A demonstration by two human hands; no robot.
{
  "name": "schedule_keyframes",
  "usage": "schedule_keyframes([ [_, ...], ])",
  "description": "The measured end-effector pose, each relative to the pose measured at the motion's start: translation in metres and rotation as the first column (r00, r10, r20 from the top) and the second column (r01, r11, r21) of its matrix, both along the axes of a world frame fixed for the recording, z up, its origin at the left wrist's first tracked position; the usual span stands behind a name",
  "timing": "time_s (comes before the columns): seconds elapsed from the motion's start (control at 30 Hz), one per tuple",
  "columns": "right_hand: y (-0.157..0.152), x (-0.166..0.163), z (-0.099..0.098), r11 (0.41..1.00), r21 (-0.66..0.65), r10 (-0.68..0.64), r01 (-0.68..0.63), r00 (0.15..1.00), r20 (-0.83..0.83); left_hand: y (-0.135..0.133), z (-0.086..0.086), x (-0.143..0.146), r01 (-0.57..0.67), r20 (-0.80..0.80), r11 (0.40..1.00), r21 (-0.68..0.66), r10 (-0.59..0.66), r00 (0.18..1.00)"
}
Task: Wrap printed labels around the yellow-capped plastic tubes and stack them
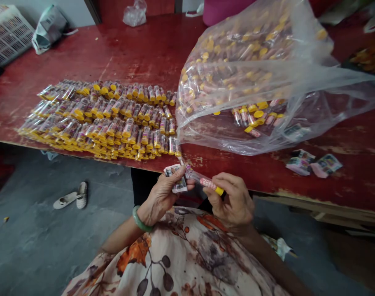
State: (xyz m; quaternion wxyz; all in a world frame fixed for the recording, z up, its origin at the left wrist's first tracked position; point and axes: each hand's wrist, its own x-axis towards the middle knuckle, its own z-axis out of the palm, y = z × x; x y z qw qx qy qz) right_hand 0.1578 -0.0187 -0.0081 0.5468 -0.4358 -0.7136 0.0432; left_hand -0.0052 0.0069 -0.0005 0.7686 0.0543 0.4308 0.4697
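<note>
Above my lap, at the table's front edge, my left hand (167, 185) grips a small stack of printed cards (176, 179) under its thumb. My right hand (232, 197) pinches the yellow-capped end of a clear tube (207, 184) with pink-and-white contents. The tube lies tilted between both hands, its far end near my left fingers; whether those fingers touch it is hard to tell. Just beyond, rows of similar yellow-capped tubes (113, 119) lie piled on the table. To the right, a large clear plastic bag (230, 78) holds many more loose tubes, some showing at its mouth.
Two card stacks (300, 162) rest on the red table (138, 53) at the right. A white plastic basket (10, 35) and a tied bag (50, 28) stand at the back left. White shoes (81, 195) lie on the grey floor below the table edge.
</note>
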Motion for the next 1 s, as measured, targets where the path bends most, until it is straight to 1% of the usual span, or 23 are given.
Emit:
schedule_keyframes([
  [0.03,-0.002,0.0,-0.001,0.999,0.035,-0.001,0.0,1.0,0.03,0.0,0.0,0.0,-0.013,0.012,1.0,-0.004,0.013,1.0],
  [0.1,-0.005,0.001,-0.001,0.998,0.059,-0.005,0.002,0.999,0.048,0.0,-0.002,0.0,-0.045,0.025,0.999,-0.005,0.045,0.999],
  [0.2,-0.008,0.004,-0.001,0.999,0.047,-0.005,0.002,0.998,0.058,0.003,-0.004,-0.001,-0.079,0.02,0.996,-0.033,0.079,0.997],
  [0.33,-0.009,0.004,-0.003,0.999,0.033,0.009,-0.012,0.996,0.088,0.003,-0.004,0.0,-0.091,0.036,0.994,-0.059,0.093,0.995],
  [0.47,-0.007,0.003,-0.006,0.999,0.048,-0.025,0.021,0.996,0.088,0.0,-0.002,0.001,-0.068,0.041,0.996,-0.065,0.07,0.997],
  [0.57,-0.007,0.002,-0.01,0.996,0.073,-0.052,0.046,0.995,0.081,-0.001,-0.001,0.0,-0.027,0.02,0.996,-0.086,0.029,0.999],
  [0.67,-0.007,0.0,-0.013,0.993,0.116,-0.055,0.038,0.988,0.144,-0.001,-0.001,0.001,0.005,-0.004,0.999,-0.054,-0.006,1.0],
  [0.73,-0.007,-0.001,-0.014,0.994,0.106,-0.053,0.034,0.984,0.173,-0.002,-0.002,0.002,-0.003,-0.019,1.0,-0.015,0.002,1.0],
  [0.9,-0.006,-0.003,-0.011,0.996,0.031,-0.085,0.083,0.994,0.075,-0.004,-0.004,0.002,0.017,-0.047,0.997,0.073,-0.013,0.999],
  [1.0,-0.006,0.0,-0.01,0.992,0.011,-0.124,0.124,0.992,0.031,-0.002,-0.005,0.0,-0.029,-0.079,0.999,0.033,0.031,0.996],
])
